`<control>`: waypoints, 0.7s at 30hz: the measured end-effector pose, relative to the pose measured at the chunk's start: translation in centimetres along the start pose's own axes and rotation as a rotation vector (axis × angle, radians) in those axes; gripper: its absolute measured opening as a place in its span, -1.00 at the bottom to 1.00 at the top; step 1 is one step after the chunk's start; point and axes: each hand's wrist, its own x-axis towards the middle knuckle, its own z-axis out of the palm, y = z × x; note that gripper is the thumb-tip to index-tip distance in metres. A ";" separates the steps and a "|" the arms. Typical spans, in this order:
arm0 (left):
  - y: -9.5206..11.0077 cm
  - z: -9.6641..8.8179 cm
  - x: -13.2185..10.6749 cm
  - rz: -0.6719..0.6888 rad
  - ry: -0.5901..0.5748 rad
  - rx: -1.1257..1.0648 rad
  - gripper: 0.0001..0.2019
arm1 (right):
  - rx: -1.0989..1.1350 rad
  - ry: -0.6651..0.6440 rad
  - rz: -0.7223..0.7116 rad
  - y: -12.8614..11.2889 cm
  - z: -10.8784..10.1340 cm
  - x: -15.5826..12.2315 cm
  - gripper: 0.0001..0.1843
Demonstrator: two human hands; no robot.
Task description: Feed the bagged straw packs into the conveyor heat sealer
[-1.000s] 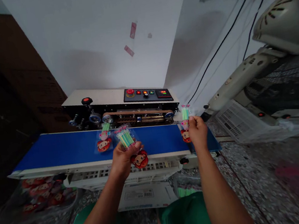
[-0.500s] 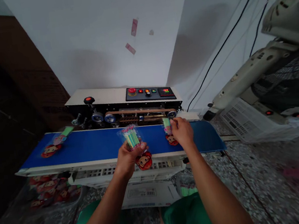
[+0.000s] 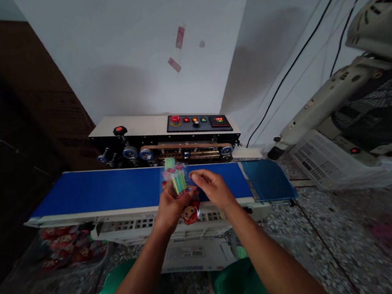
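Observation:
My left hand [image 3: 170, 208] holds a clear plastic packet of striped sticks [image 3: 179, 182], green and yellow, above the front of the blue conveyor belt [image 3: 108, 190]. A red-haired cartoon face [image 3: 191, 213] hangs at the packet's lower end. Behind it, on the belt near the sealing machine [image 3: 159, 144], the green top of a second packet [image 3: 169, 162] shows; the rest is mostly hidden. Just right of the held packet is my right hand [image 3: 214, 190], fingers curled and thumb and forefinger together by the bag's edge. Whether they grip the film is not clear.
A clear tub [image 3: 104, 258] of red-haired packets stands on the floor at lower left. Under the belt are a white basket [image 3: 131, 233] and a cardboard box [image 3: 196, 258]. A blue end plate [image 3: 270, 178] and a white crate [image 3: 319, 162] lie to the right.
The packet under my right hand has shifted left along the belt, behind the held one. My right hand has moved left to the held packet. The packet at the belt's left end is gone from view.

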 end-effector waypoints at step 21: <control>0.5 0.6 -0.3 -0.032 0.125 0.067 -0.64 | -0.686 0.761 -0.119 2.1 -9.3 0.8 -0.68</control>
